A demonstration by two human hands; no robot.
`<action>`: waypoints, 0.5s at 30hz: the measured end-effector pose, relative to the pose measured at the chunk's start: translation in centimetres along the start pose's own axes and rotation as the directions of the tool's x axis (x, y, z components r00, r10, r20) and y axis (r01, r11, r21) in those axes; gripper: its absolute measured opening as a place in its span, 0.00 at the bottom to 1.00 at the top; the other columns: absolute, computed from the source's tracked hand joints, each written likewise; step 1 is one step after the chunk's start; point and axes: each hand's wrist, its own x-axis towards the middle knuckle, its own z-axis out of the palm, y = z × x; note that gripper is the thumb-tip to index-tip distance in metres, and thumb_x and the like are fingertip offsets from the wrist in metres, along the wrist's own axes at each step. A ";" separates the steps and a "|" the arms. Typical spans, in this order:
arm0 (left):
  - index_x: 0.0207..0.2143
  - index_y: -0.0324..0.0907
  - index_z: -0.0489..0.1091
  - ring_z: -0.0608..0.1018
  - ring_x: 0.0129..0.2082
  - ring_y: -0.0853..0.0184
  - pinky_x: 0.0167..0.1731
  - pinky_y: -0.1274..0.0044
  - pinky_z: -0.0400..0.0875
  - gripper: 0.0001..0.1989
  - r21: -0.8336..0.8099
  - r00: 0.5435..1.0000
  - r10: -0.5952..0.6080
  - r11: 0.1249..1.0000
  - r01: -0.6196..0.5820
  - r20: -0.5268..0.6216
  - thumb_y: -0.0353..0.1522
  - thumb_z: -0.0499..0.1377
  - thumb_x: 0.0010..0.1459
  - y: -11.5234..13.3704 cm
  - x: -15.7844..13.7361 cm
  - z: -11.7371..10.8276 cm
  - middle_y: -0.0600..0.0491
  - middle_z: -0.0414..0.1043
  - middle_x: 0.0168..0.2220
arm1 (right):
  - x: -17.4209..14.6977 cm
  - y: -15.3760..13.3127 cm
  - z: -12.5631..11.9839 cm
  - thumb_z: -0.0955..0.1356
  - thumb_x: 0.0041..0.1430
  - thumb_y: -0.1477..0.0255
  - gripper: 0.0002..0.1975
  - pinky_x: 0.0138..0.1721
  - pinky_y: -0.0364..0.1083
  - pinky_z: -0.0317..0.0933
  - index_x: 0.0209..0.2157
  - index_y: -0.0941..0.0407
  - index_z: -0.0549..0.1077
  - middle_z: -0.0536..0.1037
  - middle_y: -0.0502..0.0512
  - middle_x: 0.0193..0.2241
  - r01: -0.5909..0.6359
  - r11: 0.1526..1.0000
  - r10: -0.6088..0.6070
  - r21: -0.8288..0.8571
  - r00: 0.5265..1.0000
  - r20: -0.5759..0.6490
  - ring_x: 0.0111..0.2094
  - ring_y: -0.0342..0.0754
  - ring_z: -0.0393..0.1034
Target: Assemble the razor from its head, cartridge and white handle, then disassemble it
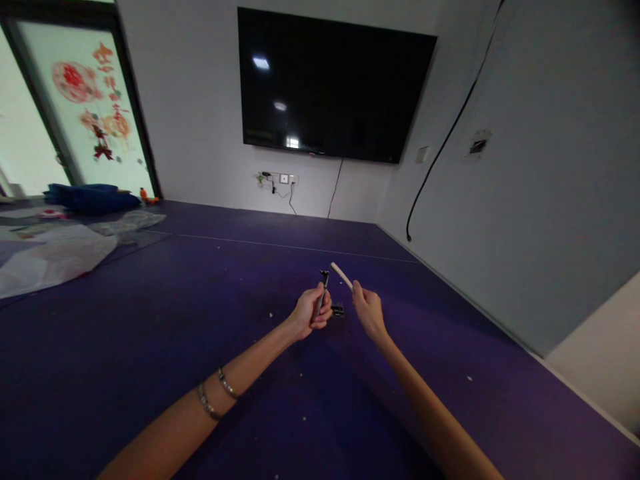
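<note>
My left hand (pixel 311 311) is closed round the dark handle of what looks like a razor (pixel 323 287), its small head pointing up and away from me. In my right hand (pixel 369 309) is a slim cream-coloured stick (pixel 341 275), gripped at its near end. The stick's far tip slants left towards the razor's head, with a small gap showing between them. Just beyond my left fingers, a small dark case with clear parts (pixel 339 311) lies on the purple surface (pixel 240 373). My left hand partly covers the case.
Crumpled clear plastic sheeting (pixel 65 257) and a dark blue cloth bundle (pixel 93 198) lie at the far left. A television (pixel 335 87) hangs on the wall ahead, above sockets with cords (pixel 284 179). A black cable (pixel 445 140) dangles along the right wall.
</note>
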 end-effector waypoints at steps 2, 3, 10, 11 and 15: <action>0.23 0.40 0.57 0.49 0.09 0.79 0.06 0.87 0.41 0.18 -0.038 0.999 -0.029 0.999 0.030 0.034 0.43 0.46 0.60 0.1 -0.1 -0.1 0.62 0.48 0.13 | -0.1 -0.2 0.0 0.55 0.56 0.52 0.27 0.20 0.42 0.43 0.14 0.56 0.61 0.63 0.50 0.12 0.045 0.998 -0.044 -0.044 0.999 0.011 0.16 0.42 0.55; 0.23 0.40 0.57 0.48 0.09 0.78 0.06 0.87 0.40 0.19 -0.056 0.998 -0.037 0.998 0.040 0.051 0.43 0.45 0.61 0.1 -0.1 -0.1 0.62 0.47 0.13 | -0.2 -0.2 0.0 0.54 0.56 0.52 0.27 0.20 0.42 0.43 0.14 0.56 0.61 0.62 0.50 0.12 0.061 0.996 -0.060 -0.067 0.998 0.014 0.16 0.42 0.55; 0.21 0.41 0.56 0.44 0.09 0.78 0.05 0.86 0.40 0.21 -0.105 0.991 -0.064 0.992 0.077 0.119 0.44 0.43 0.61 0.1 0.1 -0.8 0.62 0.44 0.12 | -0.4 -0.5 -0.3 0.54 0.58 0.52 0.28 0.21 0.42 0.42 0.15 0.56 0.62 0.63 0.50 0.13 0.082 0.985 -0.086 -0.151 0.996 -0.018 0.17 0.43 0.55; 0.21 0.41 0.56 0.44 0.09 0.78 0.05 0.86 0.40 0.21 -0.103 0.990 -0.070 0.991 0.083 0.124 0.44 0.43 0.61 0.1 0.0 -0.8 0.62 0.44 0.12 | -0.4 -0.6 -0.3 0.54 0.58 0.52 0.28 0.21 0.42 0.42 0.15 0.56 0.62 0.63 0.50 0.13 0.093 0.984 -0.097 -0.152 0.995 -0.017 0.17 0.43 0.55; 0.21 0.41 0.56 0.44 0.09 0.78 0.05 0.86 0.39 0.20 -0.097 0.989 -0.071 0.992 0.084 0.128 0.43 0.43 0.61 0.1 0.0 -0.6 0.62 0.44 0.12 | -0.6 -0.4 -0.4 0.53 0.58 0.52 0.28 0.21 0.42 0.41 0.15 0.56 0.63 0.64 0.50 0.13 0.091 0.982 -0.097 -0.168 0.995 -0.030 0.17 0.42 0.55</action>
